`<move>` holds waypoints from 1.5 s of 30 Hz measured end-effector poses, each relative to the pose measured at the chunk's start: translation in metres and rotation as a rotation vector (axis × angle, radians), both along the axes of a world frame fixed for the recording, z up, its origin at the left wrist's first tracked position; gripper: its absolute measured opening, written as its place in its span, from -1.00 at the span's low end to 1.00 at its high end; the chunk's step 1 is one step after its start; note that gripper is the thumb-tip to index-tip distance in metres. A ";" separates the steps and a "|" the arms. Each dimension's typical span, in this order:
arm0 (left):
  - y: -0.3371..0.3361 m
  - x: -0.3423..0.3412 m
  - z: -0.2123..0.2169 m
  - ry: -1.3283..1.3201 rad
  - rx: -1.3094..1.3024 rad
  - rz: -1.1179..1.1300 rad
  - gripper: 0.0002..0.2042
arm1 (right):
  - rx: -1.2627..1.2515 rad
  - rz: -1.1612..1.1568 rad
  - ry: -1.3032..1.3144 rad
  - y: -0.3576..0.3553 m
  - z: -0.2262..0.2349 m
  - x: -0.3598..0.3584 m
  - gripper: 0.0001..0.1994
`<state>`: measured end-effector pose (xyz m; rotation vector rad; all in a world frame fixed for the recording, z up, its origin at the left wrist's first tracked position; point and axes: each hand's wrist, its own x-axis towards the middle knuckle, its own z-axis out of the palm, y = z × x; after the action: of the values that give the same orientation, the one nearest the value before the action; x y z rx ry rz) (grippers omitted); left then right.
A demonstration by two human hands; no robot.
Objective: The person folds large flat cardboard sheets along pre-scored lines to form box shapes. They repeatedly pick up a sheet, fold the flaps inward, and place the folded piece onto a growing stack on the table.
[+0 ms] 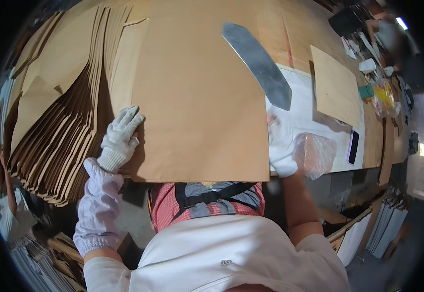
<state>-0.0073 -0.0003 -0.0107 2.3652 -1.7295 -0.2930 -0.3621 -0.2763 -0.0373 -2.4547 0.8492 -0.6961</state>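
A large brown kraft paper sheet (pixel 200 117) lies flat in front of me, its near edge at the table's front edge. My left hand (pixel 120 136), in a white knit glove, lies against its left edge, fingers stretched forward and thumb apart. At the right edge is my right hand (pixel 281 146), also in a white glove; its fingers are blurred and partly hidden, so their grip is unclear. A grey metal plate with angled ends (pixel 258 65) lies slanted across the sheet's upper right edge.
Folded brown paper pieces (pixel 63 136) fan out at left. To the right are a clear plastic bag (pixel 315 155), a phone (pixel 352 147), a thin tan board (pixel 336 87) and a green tape roll (pixel 366 91). Other people (pixel 392 41) are at the far right and left.
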 end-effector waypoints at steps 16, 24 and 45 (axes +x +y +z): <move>-0.041 -0.001 -0.019 0.178 0.036 0.807 -0.72 | 0.483 -0.295 0.324 -0.026 -0.006 0.036 -0.63; -0.055 -0.008 -0.036 -0.182 0.008 0.744 -0.60 | -0.079 -0.291 0.373 -0.012 -0.033 0.027 -0.69; -0.080 0.005 0.008 -0.532 -0.260 0.160 -0.52 | -0.109 0.319 0.458 -0.007 0.027 0.116 -0.29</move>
<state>-0.0021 -0.0798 -0.0027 2.4999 -1.6219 0.6004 -0.2456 -0.2836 -0.0099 -2.8104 0.5565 -0.0651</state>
